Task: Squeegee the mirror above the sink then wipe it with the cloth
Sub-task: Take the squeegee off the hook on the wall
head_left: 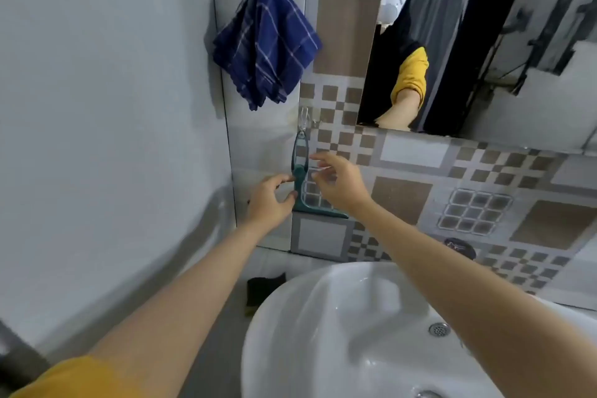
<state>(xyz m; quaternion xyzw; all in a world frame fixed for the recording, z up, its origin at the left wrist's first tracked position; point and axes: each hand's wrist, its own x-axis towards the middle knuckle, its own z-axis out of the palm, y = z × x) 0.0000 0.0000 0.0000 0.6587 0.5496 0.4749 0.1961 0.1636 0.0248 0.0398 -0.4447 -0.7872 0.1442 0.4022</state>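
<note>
A green squeegee (299,168) hangs by its handle from a clear wall hook (303,121), blade at the bottom. My left hand (269,200) is at its lower left, fingers spread and touching the handle's edge. My right hand (339,182) hovers just right of the handle with its fingers apart, holding nothing. A blue checked cloth (266,42) hangs on the wall above, to the left of the mirror (484,52). The mirror reflects a yellow sleeve and a dark doorway.
A white sink (323,333) sits below, its overflow hole (438,329) at the right. Patterned tiles (403,197) cover the wall under the mirror. A dark object (263,289) lies left of the sink. A plain white wall (97,107) closes off the left.
</note>
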